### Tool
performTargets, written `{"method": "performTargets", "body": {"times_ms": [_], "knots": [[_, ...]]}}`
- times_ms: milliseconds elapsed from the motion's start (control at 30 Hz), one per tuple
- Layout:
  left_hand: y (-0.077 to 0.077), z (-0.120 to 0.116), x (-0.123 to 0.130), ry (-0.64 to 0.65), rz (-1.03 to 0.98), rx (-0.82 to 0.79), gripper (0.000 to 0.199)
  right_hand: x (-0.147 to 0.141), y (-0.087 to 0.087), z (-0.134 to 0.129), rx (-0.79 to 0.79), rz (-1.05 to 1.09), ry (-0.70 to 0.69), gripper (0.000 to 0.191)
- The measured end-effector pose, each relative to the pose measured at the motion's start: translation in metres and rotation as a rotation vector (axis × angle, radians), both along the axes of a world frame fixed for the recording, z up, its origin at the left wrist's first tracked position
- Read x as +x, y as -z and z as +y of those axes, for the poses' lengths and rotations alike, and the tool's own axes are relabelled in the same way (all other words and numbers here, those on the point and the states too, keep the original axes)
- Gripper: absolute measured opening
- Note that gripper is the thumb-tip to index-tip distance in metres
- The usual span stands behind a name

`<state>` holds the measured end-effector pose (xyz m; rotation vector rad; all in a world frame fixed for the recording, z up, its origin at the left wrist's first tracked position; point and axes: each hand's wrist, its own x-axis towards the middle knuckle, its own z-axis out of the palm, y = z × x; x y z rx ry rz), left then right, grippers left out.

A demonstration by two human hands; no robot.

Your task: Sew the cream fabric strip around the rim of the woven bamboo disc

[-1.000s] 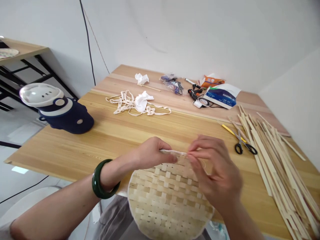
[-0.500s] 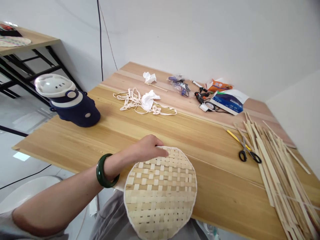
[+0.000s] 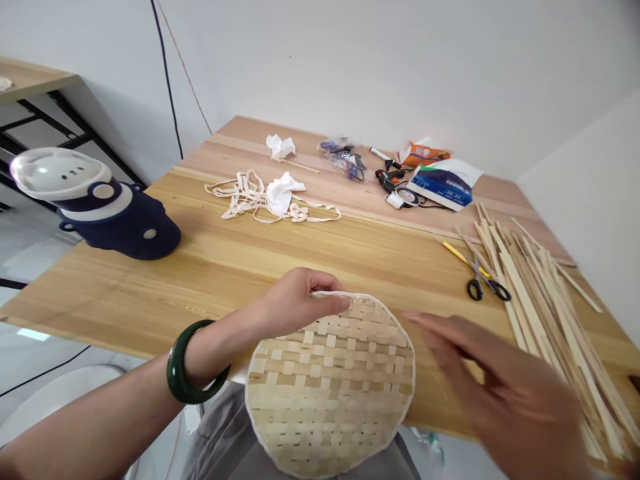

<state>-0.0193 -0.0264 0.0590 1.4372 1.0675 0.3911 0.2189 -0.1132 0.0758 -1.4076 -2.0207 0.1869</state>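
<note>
R hand blurred, cut off by bottom edge, right of woven bamboo disc; bamboo strip pile past it also cut off; blue packet print too small to read.

Head-worn view (facing forward, downward)

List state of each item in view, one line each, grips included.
Left hand: grip on the disc's top edge
Right hand: open, blurred, off the disc
Woven bamboo disc: woven, rim bound in white
Scissors: lying flat, blades look shut
Bamboo strips: loose pile
White strips: tangled heap
Tissue: crumpled
</note>
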Motion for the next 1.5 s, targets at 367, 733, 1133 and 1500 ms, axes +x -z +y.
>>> {"method": "performTargets", "body": {"times_ms": [367,733,1133,1500], "knots": [[0.0,0.001,-0.001,0.004,0.018,0.069,0.027,-0.037,0.022,0.019,0.051,-0.054,-0.033,0.017],[0.001,0.002,0.001,0.0,0.029,0.083,0.025,-0.034,0.026,0.021,0.053,-0.108,-0.061,0.021],[0.002,0.003,0.002,0.008,0.042,0.076,0.025,-0.035,0.026,0.023,0.036,-0.086,-0.05,0.022],[-0.004,-0.001,0.003,-0.014,0.09,0.133,0.023,-0.04,0.021,0.024,0.031,-0.166,-0.056,0.022]]}}
